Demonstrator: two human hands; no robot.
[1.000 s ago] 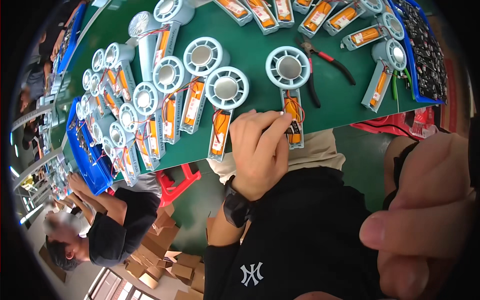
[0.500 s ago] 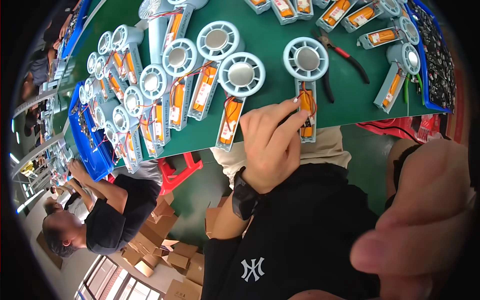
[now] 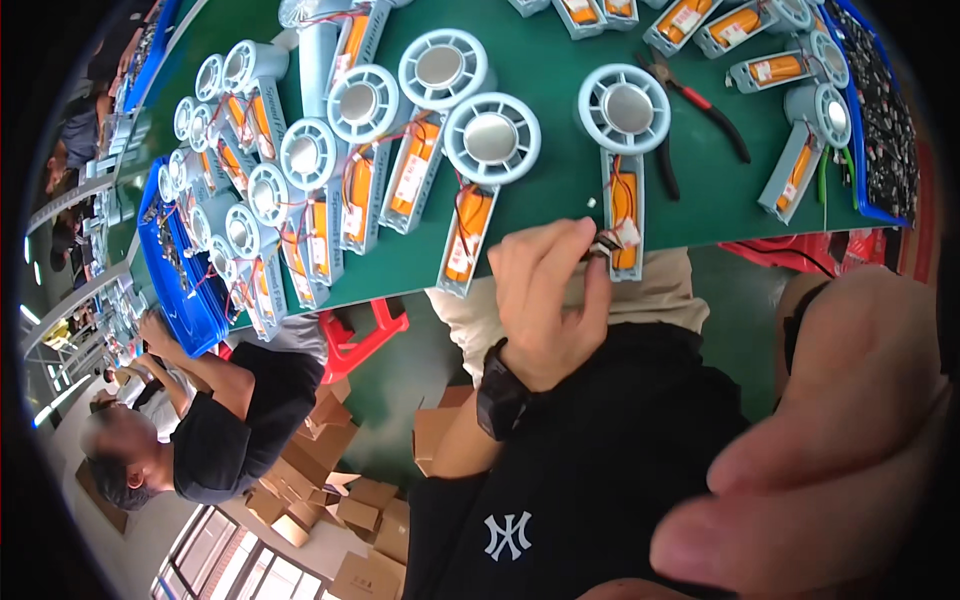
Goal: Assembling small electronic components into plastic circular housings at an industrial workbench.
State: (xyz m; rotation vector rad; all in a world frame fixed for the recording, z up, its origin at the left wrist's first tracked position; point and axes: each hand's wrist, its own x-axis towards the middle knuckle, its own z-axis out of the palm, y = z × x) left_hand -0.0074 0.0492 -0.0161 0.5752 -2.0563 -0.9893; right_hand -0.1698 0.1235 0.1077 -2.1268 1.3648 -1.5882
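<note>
Basically, left hand (image 3: pixel 547 300) at the table edge, thumb and fingertips pinched on a small dark part (image 3: pixel 601 245), partly hidden by the fingers. Part sits right beside the lower handle of the front fan (image 3: pixel 626 108); can't tell if it's touching. That fan lies on the green table (image 3: pixel 555 205), round head away from the person, uncovered handle toward them, orange battery (image 3: pixel 624 200) and thin red wires showing inside.

Right hand (image 3: pixel 820 470) up close to the camera, lower right, blurred, well apart from the fan; can't tell whether its fingertips meet or hold anything. Dark watch (image 3: pixel 503 390) on left wrist.

Tiny white bit (image 3: pixel 591 202) on the table, just left of the front fan's handle. Pliers (image 3: pixel 705 103) with red-and-black grips lie just right of its head. Another fan (image 3: pixel 491 138) left of it, more clustered beyond. Blue tray (image 3: pixel 868 195) of dark parts far right, second blue tray (image 3: pixel 207 335) at left. Red stool (image 3: pixel 365 345) below the table edge, cardboard boxes (image 3: pixel 375 495) on the floor.
</note>
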